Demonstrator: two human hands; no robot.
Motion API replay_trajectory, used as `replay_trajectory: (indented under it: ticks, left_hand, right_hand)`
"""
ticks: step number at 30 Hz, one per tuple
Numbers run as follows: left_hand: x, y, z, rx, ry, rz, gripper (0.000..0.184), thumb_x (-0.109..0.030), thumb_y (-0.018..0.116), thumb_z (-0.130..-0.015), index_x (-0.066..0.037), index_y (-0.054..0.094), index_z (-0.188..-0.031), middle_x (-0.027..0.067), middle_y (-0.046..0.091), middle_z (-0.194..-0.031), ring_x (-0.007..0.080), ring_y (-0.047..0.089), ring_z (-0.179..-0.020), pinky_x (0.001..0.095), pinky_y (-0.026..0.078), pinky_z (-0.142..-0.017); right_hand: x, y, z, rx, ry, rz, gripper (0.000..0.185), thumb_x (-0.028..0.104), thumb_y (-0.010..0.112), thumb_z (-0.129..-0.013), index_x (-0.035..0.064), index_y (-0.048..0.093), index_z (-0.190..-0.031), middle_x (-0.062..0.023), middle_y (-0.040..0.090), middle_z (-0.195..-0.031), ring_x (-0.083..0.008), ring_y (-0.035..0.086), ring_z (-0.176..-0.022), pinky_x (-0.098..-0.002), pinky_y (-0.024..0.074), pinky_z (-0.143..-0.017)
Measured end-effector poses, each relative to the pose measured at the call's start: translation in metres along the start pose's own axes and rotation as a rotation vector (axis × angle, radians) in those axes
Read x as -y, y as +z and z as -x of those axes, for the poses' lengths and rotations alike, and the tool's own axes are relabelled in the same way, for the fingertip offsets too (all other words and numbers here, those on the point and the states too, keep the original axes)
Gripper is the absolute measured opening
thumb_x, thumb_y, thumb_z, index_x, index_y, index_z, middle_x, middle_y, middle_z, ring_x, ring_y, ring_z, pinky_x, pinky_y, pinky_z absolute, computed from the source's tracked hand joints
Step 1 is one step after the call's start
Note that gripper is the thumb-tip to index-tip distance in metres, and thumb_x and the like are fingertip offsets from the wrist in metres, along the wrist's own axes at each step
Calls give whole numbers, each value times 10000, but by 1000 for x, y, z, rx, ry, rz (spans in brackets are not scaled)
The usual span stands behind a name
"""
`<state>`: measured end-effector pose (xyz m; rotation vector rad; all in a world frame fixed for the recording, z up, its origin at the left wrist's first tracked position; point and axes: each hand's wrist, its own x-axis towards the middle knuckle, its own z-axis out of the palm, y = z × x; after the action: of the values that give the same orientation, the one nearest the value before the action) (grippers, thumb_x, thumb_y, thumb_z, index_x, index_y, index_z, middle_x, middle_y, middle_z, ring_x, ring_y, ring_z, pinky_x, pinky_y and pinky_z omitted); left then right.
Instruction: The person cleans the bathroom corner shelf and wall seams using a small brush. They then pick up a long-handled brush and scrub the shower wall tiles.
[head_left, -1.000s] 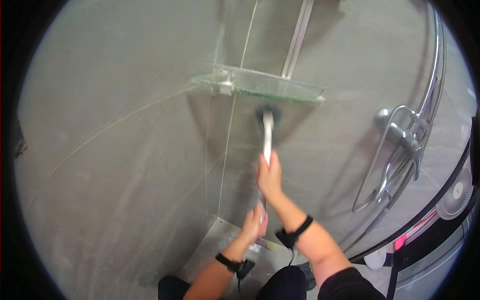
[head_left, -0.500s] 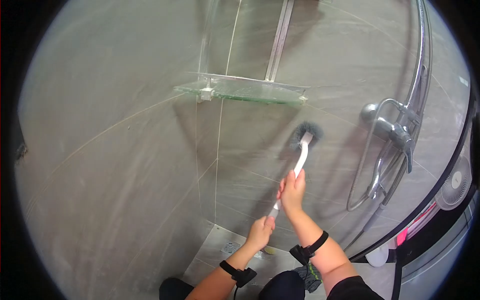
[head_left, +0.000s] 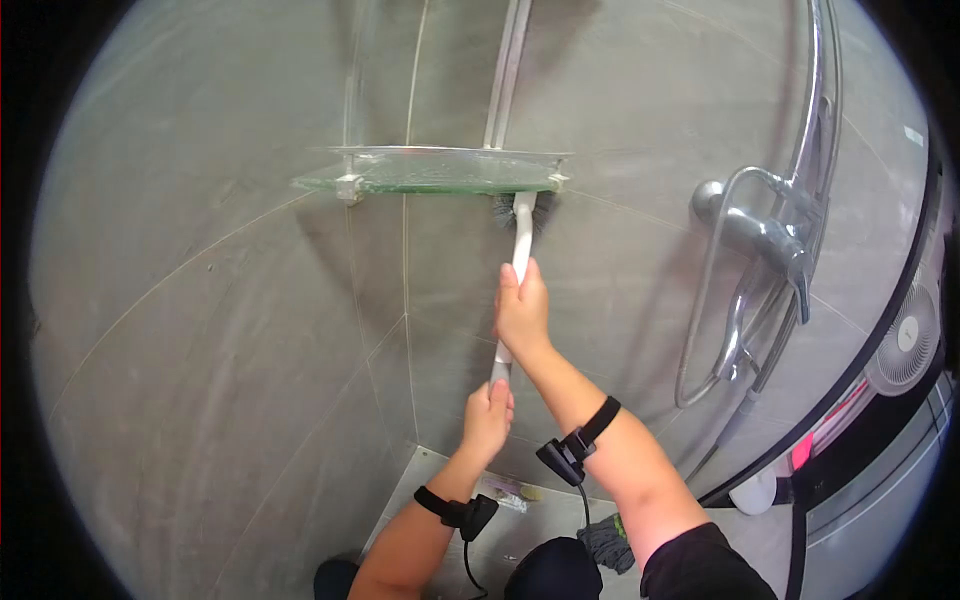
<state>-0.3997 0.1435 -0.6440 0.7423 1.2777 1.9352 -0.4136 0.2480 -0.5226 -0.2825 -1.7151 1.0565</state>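
Observation:
Both hands grip one long-handled scrub brush (head_left: pixel 522 235) with a white bent neck and dark grey bristles. My right hand (head_left: pixel 522 308) is wrapped round the upper handle. Lower down, at the grey end of the handle, my left hand (head_left: pixel 488 418) is closed. The bristle head is against or very near the grey tiled wall (head_left: pixel 620 260), just under the front edge of a glass corner shelf (head_left: pixel 440 180); the shelf hides part of the bristles. Each forearm wears a black strap with a small black device.
A chrome shower mixer (head_left: pixel 750 235) with a looping hose and riser pipe is on the wall to the right. A dark grey cloth (head_left: pixel 607 543) lies on the floor near my knees. A white fan (head_left: pixel 905 335) stands beyond the curved dark edge at right.
The brush and both hands have moved up and left, bringing the bristles from open wall to beneath the glass shelf. The view has also shifted a little.

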Motion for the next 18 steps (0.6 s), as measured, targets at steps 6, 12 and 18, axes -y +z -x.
replay_trajectory:
  ticks: [6,12,18]
  left_hand:
    - [28,-20,17,-6,-189,156,448,-489,389,-961,-85,456,-781,-32,375,-526,57,310,-384,237,242,-357]
    - [28,-3,10,27,-94,126,514,-526,402,-941,-60,497,-746,2,429,-502,125,397,-406,289,309,-389]
    - [34,52,8,175,276,-369,501,-430,433,-946,4,531,-716,190,556,-610,321,547,-582,429,417,-572]
  right_hand:
    - [-40,21,26,-85,-155,285,237,241,484,-950,19,430,-883,-127,487,-626,-264,500,-559,-378,406,-515]
    - [-8,9,17,5,-89,291,260,259,500,-940,12,483,-861,-203,536,-681,-379,525,-620,-431,406,-568]
    - [10,-97,37,-186,88,-52,172,285,416,-978,119,395,-936,26,379,-538,-72,359,-375,-253,318,-312]
